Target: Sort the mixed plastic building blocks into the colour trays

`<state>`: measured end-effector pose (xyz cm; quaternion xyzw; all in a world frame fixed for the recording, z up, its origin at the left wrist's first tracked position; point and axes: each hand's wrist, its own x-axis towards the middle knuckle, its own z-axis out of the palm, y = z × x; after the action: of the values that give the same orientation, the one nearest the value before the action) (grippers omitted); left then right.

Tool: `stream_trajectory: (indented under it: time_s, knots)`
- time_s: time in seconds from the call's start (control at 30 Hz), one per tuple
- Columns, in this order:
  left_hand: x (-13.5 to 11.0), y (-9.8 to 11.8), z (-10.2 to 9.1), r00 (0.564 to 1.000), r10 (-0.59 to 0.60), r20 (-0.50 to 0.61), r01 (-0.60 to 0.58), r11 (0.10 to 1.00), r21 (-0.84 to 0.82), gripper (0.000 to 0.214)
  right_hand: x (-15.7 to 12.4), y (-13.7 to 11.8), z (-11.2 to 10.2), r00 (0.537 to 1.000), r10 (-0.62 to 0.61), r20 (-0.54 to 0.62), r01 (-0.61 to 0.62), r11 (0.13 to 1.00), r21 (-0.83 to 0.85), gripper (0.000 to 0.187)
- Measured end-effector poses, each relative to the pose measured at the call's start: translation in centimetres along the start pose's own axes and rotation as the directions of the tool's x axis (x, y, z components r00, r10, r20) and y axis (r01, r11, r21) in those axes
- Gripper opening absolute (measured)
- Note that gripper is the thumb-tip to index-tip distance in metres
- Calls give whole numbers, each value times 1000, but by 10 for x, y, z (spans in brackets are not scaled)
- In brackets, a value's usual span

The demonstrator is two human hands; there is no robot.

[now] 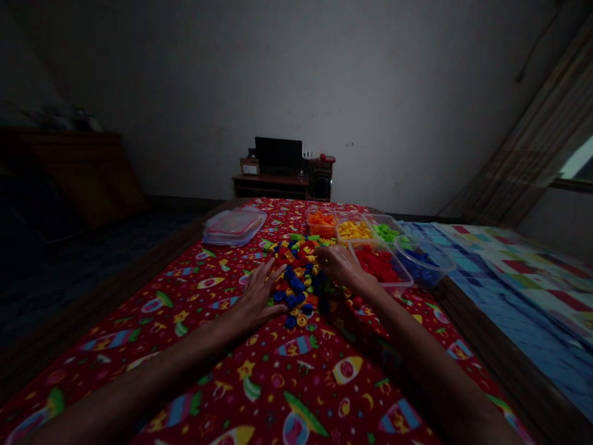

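Between both hands (257, 296) (341, 264), mixed coloured pieces (297, 284), heaped on cloth (319, 377)

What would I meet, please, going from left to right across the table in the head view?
Stack of plastic lids, left hand, pile of mixed-colour toy building pieces, right hand, square tub of red pieces, round tub of blue pieces.

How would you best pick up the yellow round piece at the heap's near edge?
I'd probably pinch the yellow round piece by its rim, from the near right, where tablecloth shows; a blue piece sits close on its left and the heap lies beyond.
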<state>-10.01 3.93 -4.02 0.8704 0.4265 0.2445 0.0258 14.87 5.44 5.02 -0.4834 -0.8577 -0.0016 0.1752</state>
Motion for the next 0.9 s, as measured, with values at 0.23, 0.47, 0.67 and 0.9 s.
stream_trajectory:
  time_s: [0.23,0.47,0.67,0.9]
  knots:
    - [57,11,12,995,54,-79,-65,988,-142,78,6,19,21,996,64,-61,-63,998,13,37]
    - [101,14,-6,967,-129,-220,72,966,-249,48,9,23,35,987,-159,18,159,987,-18,37]
    - [99,-36,-37,954,-284,-97,247,928,-279,39,16,21,41,998,-19,64,30,985,-169,33]
    - [77,-73,-42,930,-323,175,364,876,-317,41,15,0,24,989,87,118,-68,985,-156,28]
